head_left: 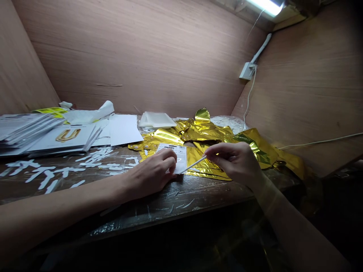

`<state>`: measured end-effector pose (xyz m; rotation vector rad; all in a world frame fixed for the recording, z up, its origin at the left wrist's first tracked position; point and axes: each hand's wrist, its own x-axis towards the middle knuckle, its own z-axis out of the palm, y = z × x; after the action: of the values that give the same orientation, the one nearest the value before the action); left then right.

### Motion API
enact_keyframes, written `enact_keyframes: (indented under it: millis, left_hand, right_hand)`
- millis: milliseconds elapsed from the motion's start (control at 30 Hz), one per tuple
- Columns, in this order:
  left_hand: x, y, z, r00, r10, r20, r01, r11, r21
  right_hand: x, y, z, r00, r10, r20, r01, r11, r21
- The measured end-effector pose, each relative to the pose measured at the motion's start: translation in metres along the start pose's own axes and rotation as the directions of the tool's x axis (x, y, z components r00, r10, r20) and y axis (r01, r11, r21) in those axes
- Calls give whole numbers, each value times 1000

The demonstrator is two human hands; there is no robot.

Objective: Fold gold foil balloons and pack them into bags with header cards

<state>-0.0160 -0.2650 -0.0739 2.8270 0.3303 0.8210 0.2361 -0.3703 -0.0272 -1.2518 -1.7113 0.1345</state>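
A small white printed packet (182, 155) with a barcode at its upper right lies near the table's front edge. My left hand (155, 168) is closed on the packet's left side, its fingers curled and partly covering it. Between the thumb and fingertips of my right hand (236, 160) is a thin white straw (195, 164). The straw slants down to the left, and its far end meets the packet's lower edge by my left fingers. Whether that end is inside the packet I cannot tell. Crumpled gold foil balloons (215, 133) lie behind and under the packet.
Several flat white packets are stacked at the left, the front one (69, 136) showing a gold U. White paper strips (45, 170) are scattered before them. Clear plastic bags (157, 119) lie at the back. Wooden panels (141, 56) enclose the table; a cable (249, 98) hangs at the right.
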Motion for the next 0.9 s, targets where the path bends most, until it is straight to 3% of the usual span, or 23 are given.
enact_keyframes:
  millis: [133, 200, 233, 300, 367, 433, 633, 767, 900]
  left_hand:
    - [1, 1, -3, 999, -8, 38, 8, 1000, 4]
    - [2, 2, -6, 998, 9, 58, -7, 999, -35]
    - [3, 2, -7, 998, 17, 66, -13, 999, -53]
    - [3, 2, -10, 996, 26, 84, -20, 997, -69]
    - [3, 4, -14, 995, 36, 97, -32, 998, -45]
    - [2, 8, -16, 991, 63, 116, -68, 997, 36]
    - [-3, 30, -17, 967, 163, 197, -229, 894, 385]
    - [-8, 37, -13, 940, 201, 276, -325, 769, 550]
    - [-13, 46, -6, 931, 250, 267, -366, 637, 679]
  right_hand:
    - [35, 20, 3, 983, 181, 6, -180, 975, 132]
    - [50, 29, 13, 965, 203, 166, -219, 972, 87]
    - [55, 31, 20, 936, 185, 299, -200, 980, 17]
    - [60, 33, 36, 821, 141, 553, -72, 987, -144]
    - [61, 32, 50, 721, 128, 681, 75, 963, -259]
    - [62, 28, 58, 679, 145, 719, 145, 934, -325]
    - [70, 14, 59, 619, 286, 731, 130, 881, -455]
    - [70, 9, 61, 638, 305, 707, 141, 857, -496]
    - [68, 9, 63, 657, 275, 702, 167, 855, -491]
